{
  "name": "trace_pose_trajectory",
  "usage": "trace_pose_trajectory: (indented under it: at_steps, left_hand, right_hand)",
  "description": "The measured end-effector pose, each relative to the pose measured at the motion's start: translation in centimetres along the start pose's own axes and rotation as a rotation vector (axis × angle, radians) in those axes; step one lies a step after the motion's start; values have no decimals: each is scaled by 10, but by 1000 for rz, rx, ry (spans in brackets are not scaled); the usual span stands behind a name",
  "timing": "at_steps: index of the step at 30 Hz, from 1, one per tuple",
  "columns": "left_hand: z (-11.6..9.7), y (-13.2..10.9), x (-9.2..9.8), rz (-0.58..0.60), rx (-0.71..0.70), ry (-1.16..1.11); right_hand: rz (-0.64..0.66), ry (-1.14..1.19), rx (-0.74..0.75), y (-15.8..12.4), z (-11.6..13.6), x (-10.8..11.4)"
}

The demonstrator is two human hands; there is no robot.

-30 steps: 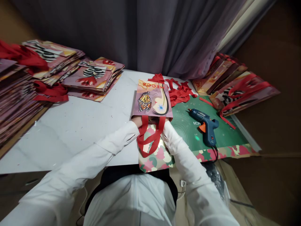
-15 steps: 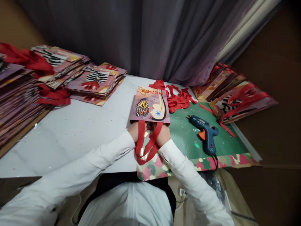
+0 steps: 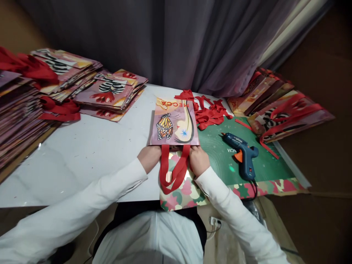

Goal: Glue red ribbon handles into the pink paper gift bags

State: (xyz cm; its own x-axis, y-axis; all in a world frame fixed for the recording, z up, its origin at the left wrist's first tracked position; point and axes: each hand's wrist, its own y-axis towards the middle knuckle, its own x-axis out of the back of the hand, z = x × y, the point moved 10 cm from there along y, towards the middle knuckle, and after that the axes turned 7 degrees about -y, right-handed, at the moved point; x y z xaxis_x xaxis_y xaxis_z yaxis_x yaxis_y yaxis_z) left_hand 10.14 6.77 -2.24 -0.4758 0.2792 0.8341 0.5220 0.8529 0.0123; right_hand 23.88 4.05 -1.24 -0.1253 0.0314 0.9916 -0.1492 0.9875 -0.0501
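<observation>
A small paper bag [image 3: 176,126] printed with a butterfly, an eye-like curve and red MECCA lettering lies with its mouth toward me. Its red ribbon handles [image 3: 173,179] hang down over a camouflage-patterned sheet [image 3: 178,200]. At the left corner of the mouth, my left hand [image 3: 150,157] grips the rim, fingertips hidden by the bag. My right hand [image 3: 199,160] is curled at the right corner, its fingertips also out of sight. Between the hands, the mouth shows as a narrow dark gap.
A blue glue gun [image 3: 242,152] rests on a green mat [image 3: 214,161], its cord trailing off the front edge. Loose red ribbons [image 3: 210,113] lie behind it. Bags with ribbons [image 3: 291,113] stand at the right. Stacks of flat bags [image 3: 110,95] fill the left, before a grey curtain [image 3: 132,40].
My hands have moved apart, from close together inside the bag's mouth to its left and right corners. The bag now appears slightly wider, and its printed face looks flatter.
</observation>
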Motion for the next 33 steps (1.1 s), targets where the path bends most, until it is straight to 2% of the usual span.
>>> trace_pose_trajectory:
  at_steps: [4,9,12,14,17,19,21,23,26,33]
  left_hand:
    - [0,-15,-5,95,-25,225]
    - [-11,-15,-1,93,-123,318]
    - [-17,-12,9,81,-216,340]
    - [-22,-12,23,49,-273,353]
    - [-45,-18,62,-115,-434,359]
    - [-69,-30,95,-302,-589,377]
    - [-91,-44,122,-472,-698,416]
    - [-108,-53,141,-570,-752,424]
    - [-122,-56,153,-581,-796,401]
    - [-121,-45,174,-538,-776,373]
  right_hand:
    - [-16,-26,21,-4,1,0]
    - [-54,-54,71,-7,2,3]
    - [-104,-62,145,-12,2,6]
    - [-226,-82,219,-18,2,18]
    - [-590,-102,301,-38,0,58]
    - [-853,-72,245,-55,-9,92]
    - [-996,16,115,-64,-24,121]
    - [-1006,154,25,-63,-35,140]
    - [-957,346,48,-54,-36,158]
    - [-881,446,98,-41,-30,172]
